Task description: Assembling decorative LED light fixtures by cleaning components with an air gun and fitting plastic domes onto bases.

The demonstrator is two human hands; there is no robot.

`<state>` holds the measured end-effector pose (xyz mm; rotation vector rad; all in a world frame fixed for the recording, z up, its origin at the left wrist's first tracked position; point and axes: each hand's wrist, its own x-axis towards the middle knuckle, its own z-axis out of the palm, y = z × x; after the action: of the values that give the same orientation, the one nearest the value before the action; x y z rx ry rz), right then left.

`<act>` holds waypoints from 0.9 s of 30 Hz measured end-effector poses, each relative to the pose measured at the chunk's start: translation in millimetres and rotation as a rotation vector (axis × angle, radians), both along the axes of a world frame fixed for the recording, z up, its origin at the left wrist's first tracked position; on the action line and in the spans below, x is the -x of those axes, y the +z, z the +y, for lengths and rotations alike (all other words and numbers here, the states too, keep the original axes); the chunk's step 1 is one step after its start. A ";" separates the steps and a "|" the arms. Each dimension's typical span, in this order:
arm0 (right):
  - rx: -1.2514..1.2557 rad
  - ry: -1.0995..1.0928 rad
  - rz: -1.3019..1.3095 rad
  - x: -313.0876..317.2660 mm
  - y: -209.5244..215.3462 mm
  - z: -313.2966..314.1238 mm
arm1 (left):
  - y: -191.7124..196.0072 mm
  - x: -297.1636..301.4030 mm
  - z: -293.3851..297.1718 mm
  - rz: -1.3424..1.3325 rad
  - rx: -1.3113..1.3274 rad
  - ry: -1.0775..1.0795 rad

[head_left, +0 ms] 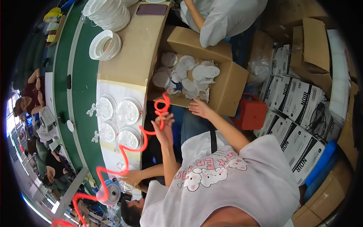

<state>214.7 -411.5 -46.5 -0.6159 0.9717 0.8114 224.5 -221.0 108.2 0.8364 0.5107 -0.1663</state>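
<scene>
My left hand (pixel 164 128) is raised beside the table edge, fingers loosely apart. A red coiled hose (pixel 124 155) runs across it in view; whether they touch I cannot tell. My right hand (pixel 200 109) is open with fingers spread, at the near side of an open cardboard box (pixel 223 90). Inside that box lie several loose white discs (pixel 206 71) and clear plastic pieces. Left of my left hand, several round white dish-shaped parts (pixel 129 111) sit in two rows on a white table covering (pixel 113 85). Clear plastic pieces (pixel 92 109) lie beside them.
Stacked white rings (pixel 106 45) and a phone (pixel 152 10) are on the far table. A co-worker's arm (pixel 151 172) reaches in at lower left near a small blue fan (pixel 112 192). Another person (pixel 230 19) sits beyond the box. A red container (pixel 251 111) and cartons (pixel 291 96) stand right.
</scene>
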 end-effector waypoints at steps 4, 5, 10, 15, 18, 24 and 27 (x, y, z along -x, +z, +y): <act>-0.213 -0.113 0.213 15.6 -51.9 51.0 | 25.7 37.3 -27.7 0.000 0.090 -0.100; -0.340 -0.210 0.226 11.9 -54.2 58.8 | 37.0 42.3 -37.4 -0.019 0.048 -0.136; -0.607 -0.836 0.272 -2.4 -59.9 66.0 | 81.7 65.3 -57.6 -0.148 0.127 -0.208; 0.016 -0.390 -0.159 1.9 -72.3 11.2 | 74.9 69.6 -24.2 -0.092 0.028 -0.490; -0.277 -0.372 -0.068 0.7 -44.6 -19.4 | 37.0 97.7 4.6 0.055 -0.009 -0.760; -0.709 -0.955 0.106 -0.8 -2.4 -43.2 | 26.2 108.4 4.0 0.178 0.138 -0.702; -0.994 -0.957 0.115 5.3 -3.0 -60.1 | 16.9 92.7 20.8 0.063 0.038 -0.693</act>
<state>209.4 -471.6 -49.6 0.7316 0.7106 0.3587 131.8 -200.2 125.1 0.9470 0.2564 -0.8377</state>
